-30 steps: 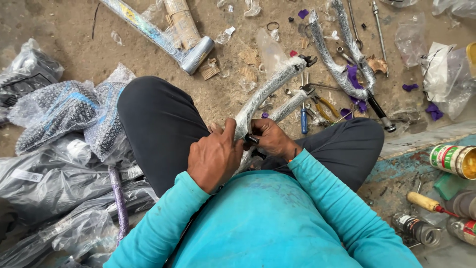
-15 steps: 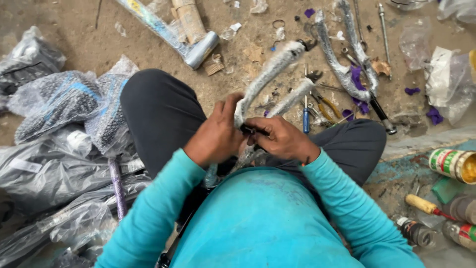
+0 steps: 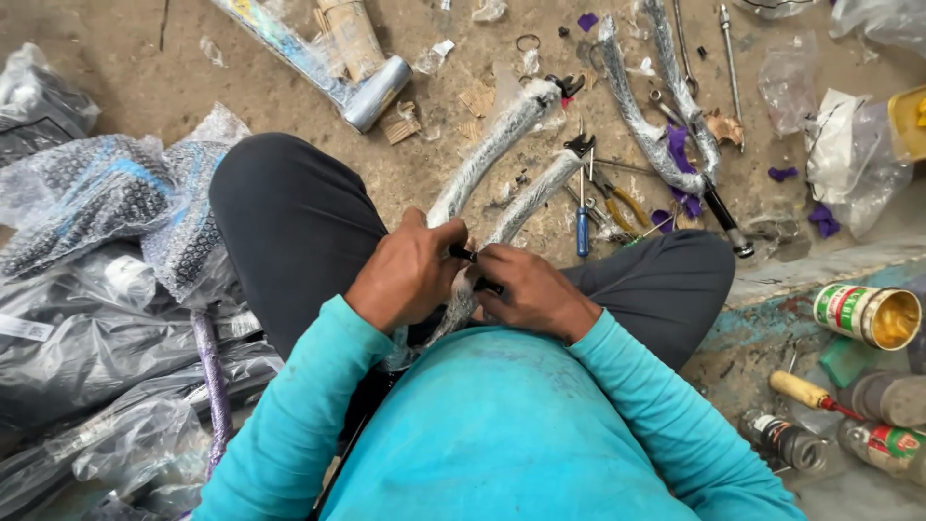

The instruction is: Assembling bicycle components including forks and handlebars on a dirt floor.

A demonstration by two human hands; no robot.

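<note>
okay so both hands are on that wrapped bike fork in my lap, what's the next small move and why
Probably keep the left hand steadying the wrapped fork while the right hand works the small dark part pinched between them. Both hands meet at that part, and the fork legs stick out unsupported over the knees.

hands (image 3: 468, 280) now closer together on fork (image 3: 502, 154)
</note>
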